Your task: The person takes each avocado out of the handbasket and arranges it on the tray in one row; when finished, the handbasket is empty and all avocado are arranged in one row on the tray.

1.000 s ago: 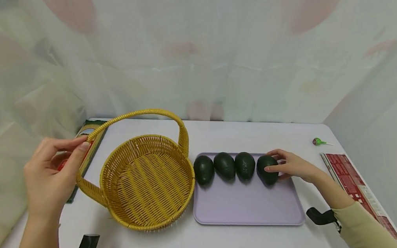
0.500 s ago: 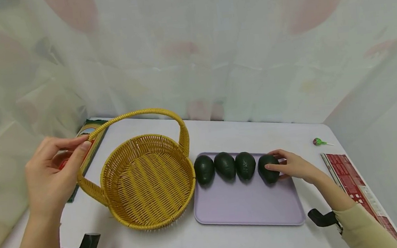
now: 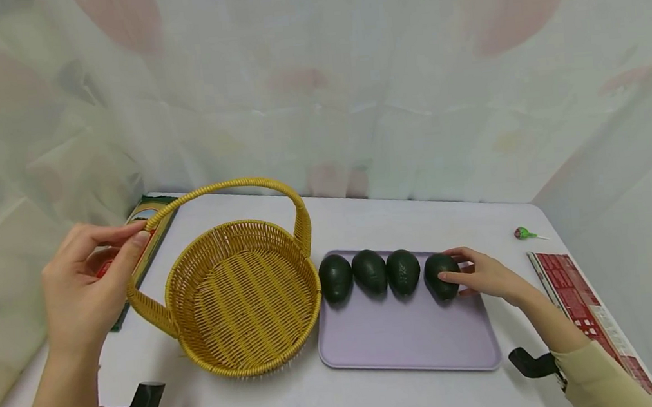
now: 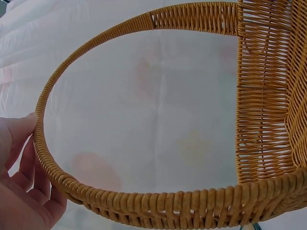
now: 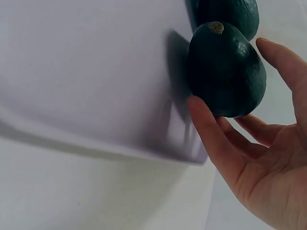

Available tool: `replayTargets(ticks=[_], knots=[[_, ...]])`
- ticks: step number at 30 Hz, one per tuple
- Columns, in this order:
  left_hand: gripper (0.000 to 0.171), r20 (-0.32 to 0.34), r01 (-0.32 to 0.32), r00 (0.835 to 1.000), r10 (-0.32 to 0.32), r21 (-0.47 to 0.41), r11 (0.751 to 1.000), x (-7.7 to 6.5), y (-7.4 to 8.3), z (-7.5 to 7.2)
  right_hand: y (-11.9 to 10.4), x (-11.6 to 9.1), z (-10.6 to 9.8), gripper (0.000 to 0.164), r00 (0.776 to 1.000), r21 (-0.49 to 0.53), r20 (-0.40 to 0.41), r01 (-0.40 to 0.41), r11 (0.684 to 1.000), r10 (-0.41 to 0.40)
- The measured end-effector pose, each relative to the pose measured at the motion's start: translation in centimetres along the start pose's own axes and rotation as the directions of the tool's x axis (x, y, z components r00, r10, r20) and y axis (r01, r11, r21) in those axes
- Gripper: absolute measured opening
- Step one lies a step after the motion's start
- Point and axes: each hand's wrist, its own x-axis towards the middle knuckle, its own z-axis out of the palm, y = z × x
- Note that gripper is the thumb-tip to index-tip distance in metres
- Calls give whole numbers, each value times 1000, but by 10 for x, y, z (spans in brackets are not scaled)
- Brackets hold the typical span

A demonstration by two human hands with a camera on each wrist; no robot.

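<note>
My left hand (image 3: 85, 276) pinches the tall arched handle (image 3: 220, 185) of a round yellow wicker basket (image 3: 315, 295); nothing lies in the basket. In the left wrist view, thumb and fingers meet on the handle's wrapped cane (image 4: 42, 139). A lilac tray (image 3: 402, 342) lies right of the basket, with dark green avocados in a row along its far side. My right hand (image 3: 484, 275) holds the rightmost avocado (image 3: 438, 271), its thumb and fingers curved about its sides. The right wrist view shows that avocado's stem scar (image 5: 216, 27) and the fingers along its flank.
Three other avocados (image 3: 369, 272) stand left of the held one. A green-wrapped lollipop (image 3: 522, 233) and a red printed sheet (image 3: 578, 291) lie at the right of the white table. Behind the left hand is a green and gold packet (image 3: 149, 216). Pale curtains (image 3: 316, 88) surround the table.
The right hand and its avocado have shifted very slightly to the right on the tray. The left hand and basket have hardly moved.
</note>
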Motion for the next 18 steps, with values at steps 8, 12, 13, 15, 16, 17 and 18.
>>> replayTargets(ticks=[8,12,13,15,16,17,18], knots=[[18,-3,-2,1000,2,-12,1000,1,-1,2,-4,-5,-2,68,999,-50,-32,2,999,-3],[19,0,3,1000,-3,-3,1000,0,-1,2,-5,-7,-2,69,998,-99,-56,14,995,-20],[19,1,5,1000,-5,2,1000,0,-1,2,-5,-7,-2,69,997,-116,-66,20,993,-27],[18,4,6,1000,-6,15,1000,0,-2,2,-6,-8,-1,69,995,-152,-93,30,988,-45],[18,3,0,1000,0,23,1000,-1,-2,1,-6,-8,-1,68,992,-173,-110,39,984,-59],[18,-2,-16,1000,17,25,1000,-1,-2,2,-6,-8,0,67,989,-195,-130,50,980,-77],[18,-13,-52,999,53,36,998,-1,-3,2,-6,-9,1,66,983,-219,-154,62,974,-98]])
